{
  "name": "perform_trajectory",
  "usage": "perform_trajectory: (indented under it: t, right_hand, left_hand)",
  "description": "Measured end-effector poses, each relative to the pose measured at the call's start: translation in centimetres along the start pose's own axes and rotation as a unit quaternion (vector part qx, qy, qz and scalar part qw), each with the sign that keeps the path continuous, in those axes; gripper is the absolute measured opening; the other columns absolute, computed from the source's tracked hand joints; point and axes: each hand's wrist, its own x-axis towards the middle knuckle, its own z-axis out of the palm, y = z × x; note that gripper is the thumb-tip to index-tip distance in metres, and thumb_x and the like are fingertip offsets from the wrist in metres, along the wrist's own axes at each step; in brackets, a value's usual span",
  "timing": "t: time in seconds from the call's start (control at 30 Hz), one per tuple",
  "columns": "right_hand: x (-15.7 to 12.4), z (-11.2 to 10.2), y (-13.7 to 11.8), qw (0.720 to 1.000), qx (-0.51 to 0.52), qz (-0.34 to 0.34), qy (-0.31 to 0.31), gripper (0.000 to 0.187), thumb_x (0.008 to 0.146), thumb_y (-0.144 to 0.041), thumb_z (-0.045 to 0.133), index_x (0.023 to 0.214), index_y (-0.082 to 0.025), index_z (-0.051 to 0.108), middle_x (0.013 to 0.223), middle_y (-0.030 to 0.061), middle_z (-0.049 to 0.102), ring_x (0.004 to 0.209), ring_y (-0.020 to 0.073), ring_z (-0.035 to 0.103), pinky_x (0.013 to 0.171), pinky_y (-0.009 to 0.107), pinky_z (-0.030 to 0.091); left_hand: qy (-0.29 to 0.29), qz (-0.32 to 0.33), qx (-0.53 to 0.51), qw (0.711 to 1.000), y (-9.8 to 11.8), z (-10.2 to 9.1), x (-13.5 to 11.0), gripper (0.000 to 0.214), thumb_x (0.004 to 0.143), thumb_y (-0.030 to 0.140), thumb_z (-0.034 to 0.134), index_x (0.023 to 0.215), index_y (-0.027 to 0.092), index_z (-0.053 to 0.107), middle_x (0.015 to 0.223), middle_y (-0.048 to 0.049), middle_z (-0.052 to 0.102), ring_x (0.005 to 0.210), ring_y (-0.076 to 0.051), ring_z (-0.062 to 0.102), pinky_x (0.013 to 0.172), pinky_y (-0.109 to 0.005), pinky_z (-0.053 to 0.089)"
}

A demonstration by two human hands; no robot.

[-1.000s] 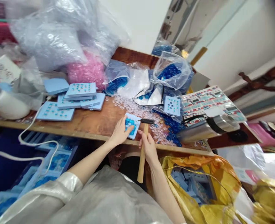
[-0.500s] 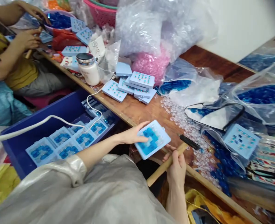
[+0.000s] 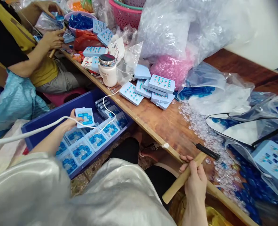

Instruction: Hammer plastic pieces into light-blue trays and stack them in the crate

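Filled tray (image 3: 85,116), pale blue with its blue pieces seated, sits in our left hand (image 3: 70,121), pinched at one edge above the crate. Going from largest down: the wooden worktop (image 3: 167,122) runs across the view, heaped at the back with clear plastic bags (image 3: 176,28) and a bag of pink beads (image 3: 170,67). Below its front edge stands a dark blue crate (image 3: 56,111), where several more filled trays (image 3: 91,141) lie flat side by side, with a white cable (image 3: 35,130) trailing across them. On the worktop a loose stack of trays (image 3: 153,88) shows only small teal studs, and a white jar (image 3: 108,70) stands just beside it. Our right hand (image 3: 196,185) is closed round the wooden handle of a hammer (image 3: 183,177), whose black head rests on the worktop near the front edge. Scattered clear beads (image 3: 200,125) and blue pieces (image 3: 247,185) spread to the right. At far left a co-worker's hand (image 3: 52,37) grips a tool over another tray. We judge the work partly done: one layer of trays is packed, while the stack and the loose pieces are yet to be dealt with.
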Motion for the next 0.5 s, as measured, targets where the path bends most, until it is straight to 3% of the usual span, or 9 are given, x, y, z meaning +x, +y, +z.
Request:
perform_trajectory:
  t: [0.03,0.1,0.23,0.37,0.5]
  right_hand:
    - [0.0,0.0,0.0,1.0,-0.003,0.004,0.001,0.028,0.077,-0.041,0.058,0.093,-0.018,0.057,0.09,0.0029,0.062,0.051,0.0063,0.047,0.05,0.021,0.038]
    - [-0.1,-0.1,0.0,1.0,-0.01,0.011,0.002,0.03,0.076,-0.042,0.059,0.093,-0.018,0.057,0.09,0.0032,0.062,0.052,0.0066,0.047,0.05,0.021,0.038]
    - [0.1,-0.2,0.3,1.0,-0.025,0.016,0.003,0.031,0.076,-0.043,0.059,0.094,-0.018,0.058,0.09,0.003,0.062,0.052,0.0065,0.047,0.05,0.02,0.039]
    - [0.5,0.0,0.4,0.999,-0.022,0.02,0.017,0.031,0.075,-0.043,0.06,0.093,-0.019,0.058,0.088,0.0021,0.062,0.051,0.006,0.047,0.048,0.02,0.039]
    - [0.6,0.2,0.1,0.999,-0.024,0.032,0.024,0.032,0.074,-0.044,0.061,0.093,-0.018,0.058,0.088,0.0026,0.062,0.05,0.006,0.047,0.046,0.019,0.038]
  left_hand:
    - [0.045,-0.028,-0.011,0.999,-0.3,1.1,1.3,0.075,0.076,0.018,0.054,0.134,0.014,0.007,0.114,-0.0092,0.052,0.089,-0.017,0.057,0.066,-0.025,0.049]
    - [0.082,-0.057,0.011,0.995,-1.1,3.4,3.1,0.078,0.074,0.014,0.055,0.134,0.011,0.006,0.115,-0.0146,0.05,0.091,-0.02,0.057,0.066,-0.026,0.048]
    - [0.08,-0.04,0.255,0.963,-2.8,6.3,4.1,0.07,0.072,0.022,0.059,0.13,0.008,0.021,0.12,-0.02,0.043,0.103,-0.033,0.051,0.072,-0.036,0.045]
    - [0.086,0.024,0.351,0.932,-3.3,7.0,4.6,0.075,0.066,0.016,0.061,0.13,0.008,0.023,0.135,-0.0231,0.025,0.123,-0.042,0.027,0.09,-0.047,0.034]
    - [0.043,0.017,0.366,0.929,-2.7,6.7,6.3,0.073,0.064,0.014,0.062,0.129,0.013,0.029,0.132,-0.0228,0.031,0.111,-0.036,0.045,0.083,-0.041,0.04]
